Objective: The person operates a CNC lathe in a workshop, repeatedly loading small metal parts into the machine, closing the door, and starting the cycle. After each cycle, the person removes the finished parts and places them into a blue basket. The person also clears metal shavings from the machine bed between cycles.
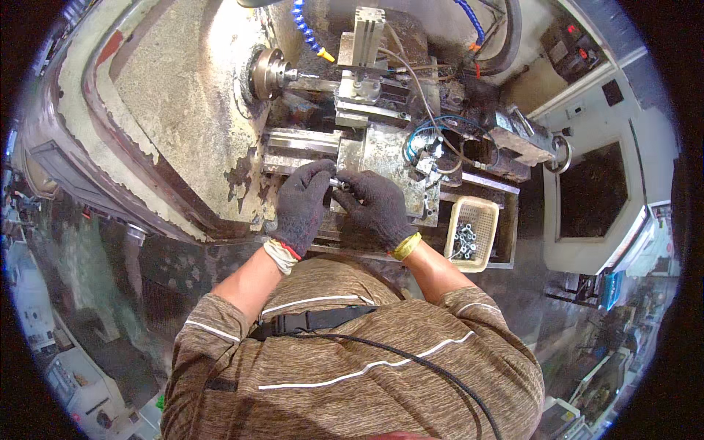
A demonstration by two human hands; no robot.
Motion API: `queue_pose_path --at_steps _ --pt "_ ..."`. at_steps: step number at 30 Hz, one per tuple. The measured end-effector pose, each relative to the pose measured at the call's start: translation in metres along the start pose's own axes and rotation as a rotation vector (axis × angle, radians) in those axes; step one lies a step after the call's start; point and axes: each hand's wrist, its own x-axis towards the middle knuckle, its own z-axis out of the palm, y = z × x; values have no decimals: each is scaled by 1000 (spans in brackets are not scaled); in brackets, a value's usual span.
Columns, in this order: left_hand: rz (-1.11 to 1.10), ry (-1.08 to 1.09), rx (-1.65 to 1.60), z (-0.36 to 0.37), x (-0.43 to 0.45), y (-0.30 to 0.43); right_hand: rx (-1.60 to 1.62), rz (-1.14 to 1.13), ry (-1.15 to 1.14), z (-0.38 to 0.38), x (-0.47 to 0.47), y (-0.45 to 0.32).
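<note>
Both of my hands wear dark knitted gloves over thin cuffs. Between them is a small metal part (339, 185), apparently cylindrical, with a ring-like end. My left hand (302, 201) grips one end of it, while the fingers of my right hand (377, 201) close around the other. Much of the part is hidden by the gloves. The hands are above the near side of the lathe's cross slide (379, 143). To their right, a cream plastic basket (491, 220) holds several small metal parts with ring-shaped ends (466, 242).
Beyond my left hand, a spindle chuck (269, 74) carries a slim tool or bit (307, 75). A metal fixture with an upright block (368, 38) faces it. Blue segmented coolant hoses (303, 25) hang above. Air tubing (421, 93) loops near a handwheel (560, 154). An open machine door (594, 192) stands right.
</note>
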Motion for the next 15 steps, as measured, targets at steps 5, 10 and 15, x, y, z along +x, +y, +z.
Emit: queue_pose_path --at_steps 5,10,15 --pt "22 36 -12 -17 0 -11 -131 -218 -16 -8 26 12" --pt "-65 -64 -21 -83 -38 -3 -237 -241 253 -33 95 94" --pt "91 -86 670 -228 -153 -121 -102 117 173 -22 168 164"
